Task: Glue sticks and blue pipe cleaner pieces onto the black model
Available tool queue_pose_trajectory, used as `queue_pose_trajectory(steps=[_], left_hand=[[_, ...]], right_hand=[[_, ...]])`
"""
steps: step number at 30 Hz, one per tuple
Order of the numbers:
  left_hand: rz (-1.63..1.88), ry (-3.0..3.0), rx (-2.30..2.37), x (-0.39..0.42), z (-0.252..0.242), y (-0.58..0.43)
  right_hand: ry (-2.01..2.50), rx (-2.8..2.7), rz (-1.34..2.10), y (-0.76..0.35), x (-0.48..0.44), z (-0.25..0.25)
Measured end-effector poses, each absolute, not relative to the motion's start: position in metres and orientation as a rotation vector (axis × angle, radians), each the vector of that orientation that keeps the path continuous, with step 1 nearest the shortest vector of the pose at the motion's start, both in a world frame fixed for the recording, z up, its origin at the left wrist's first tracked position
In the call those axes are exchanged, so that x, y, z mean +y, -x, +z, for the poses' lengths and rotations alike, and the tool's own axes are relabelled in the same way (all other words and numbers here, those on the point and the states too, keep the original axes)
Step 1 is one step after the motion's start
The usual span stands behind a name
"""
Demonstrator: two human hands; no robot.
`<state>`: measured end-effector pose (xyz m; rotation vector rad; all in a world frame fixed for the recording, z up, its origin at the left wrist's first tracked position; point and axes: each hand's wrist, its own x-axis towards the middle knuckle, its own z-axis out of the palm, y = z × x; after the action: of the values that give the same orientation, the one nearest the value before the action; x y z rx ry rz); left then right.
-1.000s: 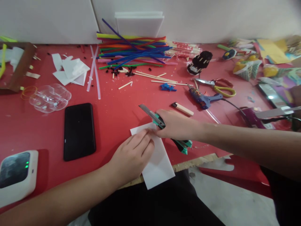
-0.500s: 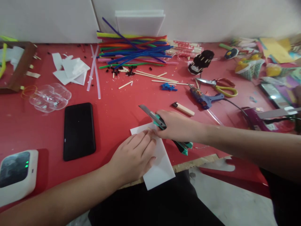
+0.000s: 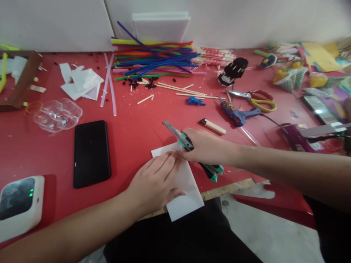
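Note:
My right hand (image 3: 210, 146) is closed around a green and black utility knife (image 3: 186, 141). Its metal blade points up and to the left, and the rear of the handle shows below my palm. My left hand (image 3: 159, 179) lies on a white sheet of card or foam (image 3: 188, 197), fingers stretched forward and thumb apart. The left fingertips meet the right hand near the sheet's top end; whatever lies under them is hidden. The sheet's lower end juts over the table edge.
On the red table (image 3: 131, 135) lie a black phone (image 3: 91, 153), a lighter (image 3: 212, 126), a glue gun (image 3: 238, 114), scissors (image 3: 255, 98), thin wooden sticks (image 3: 181, 88) and colourful pipe cleaners (image 3: 156, 60). A white device (image 3: 22, 204) sits at lower left.
My left fingers have shifted slightly and flattened, covering a small pale piece seen before at their tips; the thumb has spread outward. The right hand and knife hold nearly the same place.

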<state>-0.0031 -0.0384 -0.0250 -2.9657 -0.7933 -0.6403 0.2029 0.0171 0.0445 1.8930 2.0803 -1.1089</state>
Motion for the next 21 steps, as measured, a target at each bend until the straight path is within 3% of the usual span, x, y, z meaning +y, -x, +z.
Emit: queue_pose_trajectory(steps=[12, 17, 21], left_hand=[[-0.608, 2.965, -0.792, -0.040, -0.023, 0.004], [-0.596, 2.969, -0.781, -0.042, -0.023, 0.004], [-0.565, 2.954, -0.779, -0.042, -0.025, 0.005]], right_hand=[[-1.932, 2.156, -1.126, -0.212, 0.011, 0.047], [-2.105, 1.898, -1.375, -0.226, 0.007, 0.064], [-1.908, 2.288, -1.025, -0.239, -0.010, 0.069]])
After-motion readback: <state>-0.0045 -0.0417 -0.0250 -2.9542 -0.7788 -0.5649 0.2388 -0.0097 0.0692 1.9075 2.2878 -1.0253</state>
